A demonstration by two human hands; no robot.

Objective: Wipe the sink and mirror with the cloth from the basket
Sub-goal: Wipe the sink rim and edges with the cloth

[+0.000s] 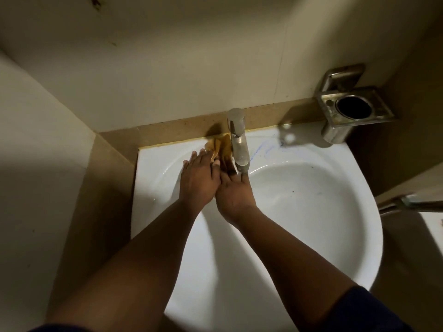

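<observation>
Both hands press crumpled yellow cloth onto glossy sink.

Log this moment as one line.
step: wiping sink rim | left hand: flat on yellow cloth | right hand: on cloth beside steel tap | white ceramic sink: blue marks remain

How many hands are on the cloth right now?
2: the left hand presses the cloth left of the tap; the right hand touches it beside the spout.

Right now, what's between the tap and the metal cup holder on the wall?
In the head view, only bare white sink rim with faint blue marks lies between the tap and the holder.
</observation>
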